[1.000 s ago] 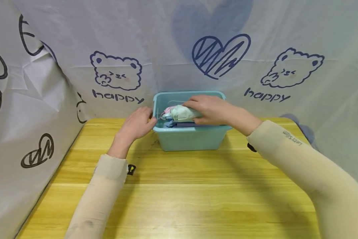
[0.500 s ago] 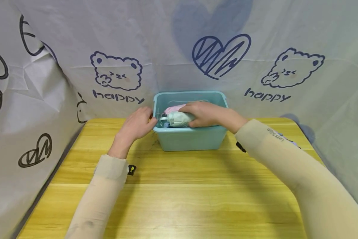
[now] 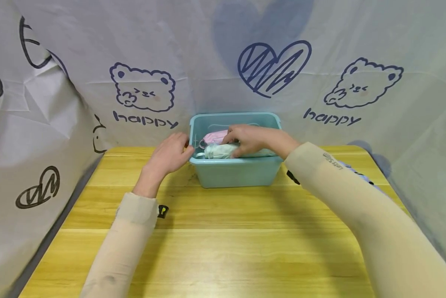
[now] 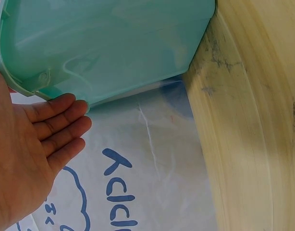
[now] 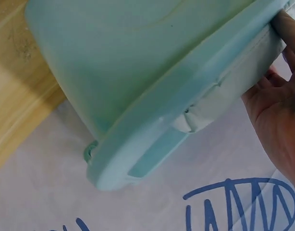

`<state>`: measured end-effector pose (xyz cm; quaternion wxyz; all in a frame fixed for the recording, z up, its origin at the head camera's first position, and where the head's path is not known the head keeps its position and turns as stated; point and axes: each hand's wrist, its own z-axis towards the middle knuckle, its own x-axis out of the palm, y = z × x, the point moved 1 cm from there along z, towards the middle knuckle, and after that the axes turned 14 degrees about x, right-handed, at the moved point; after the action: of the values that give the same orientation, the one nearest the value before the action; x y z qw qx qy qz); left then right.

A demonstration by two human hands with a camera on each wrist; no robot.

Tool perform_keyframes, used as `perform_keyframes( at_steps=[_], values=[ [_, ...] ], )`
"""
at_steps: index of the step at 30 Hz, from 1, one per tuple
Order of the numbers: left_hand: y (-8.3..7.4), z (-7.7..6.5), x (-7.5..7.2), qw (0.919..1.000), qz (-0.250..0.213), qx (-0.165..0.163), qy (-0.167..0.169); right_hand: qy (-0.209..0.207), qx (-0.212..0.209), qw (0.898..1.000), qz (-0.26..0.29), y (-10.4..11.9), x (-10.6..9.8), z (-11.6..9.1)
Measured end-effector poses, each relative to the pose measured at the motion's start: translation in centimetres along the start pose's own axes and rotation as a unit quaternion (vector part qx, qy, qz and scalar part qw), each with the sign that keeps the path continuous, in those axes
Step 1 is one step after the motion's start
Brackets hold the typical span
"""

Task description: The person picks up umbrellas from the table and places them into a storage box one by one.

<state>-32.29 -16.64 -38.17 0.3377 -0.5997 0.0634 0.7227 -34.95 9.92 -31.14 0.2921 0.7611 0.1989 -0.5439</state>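
A light blue plastic bin (image 3: 235, 174) stands at the back of the wooden table. Inside it, along the front wall, lies a mint-green folded umbrella (image 3: 219, 151) with a pale wrist strap. My right hand (image 3: 249, 138) reaches into the bin and grips this umbrella, thumb on the near side; the other fingers are partly hidden. The right wrist view shows the umbrella's fabric (image 5: 205, 110) just above the rim. Behind it sits a pink folded umbrella (image 3: 214, 137). My left hand (image 3: 170, 154) rests against the bin's left end, its fingers (image 4: 63, 122) nearly straight.
A white cloth (image 3: 208, 95) printed with bears and hearts hangs right behind the bin and along both sides. A bluish-purple item (image 3: 360, 176), mostly hidden by the right sleeve, lies at the table's right edge (image 3: 392, 190).
My right hand has lowered the mint-green umbrella into the bin and moved it towards the front wall. More of the pink umbrella shows. The left hand has stayed in place.
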Motion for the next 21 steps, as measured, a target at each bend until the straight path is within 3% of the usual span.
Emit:
perform_keyframes(
  at_steps=[10, 21],
  values=[
    [-0.1, 0.0, -0.2, 1.0000, -0.001, -0.002, -0.001, -0.005, -0.004, 1.000, 0.005, -0.2, 0.2, 0.1],
    [-0.1, 0.0, -0.2, 1.0000, 0.007, -0.004, 0.001, -0.008, 0.025, 0.999, 0.023, -0.3, 0.5, -0.9]
  ],
)
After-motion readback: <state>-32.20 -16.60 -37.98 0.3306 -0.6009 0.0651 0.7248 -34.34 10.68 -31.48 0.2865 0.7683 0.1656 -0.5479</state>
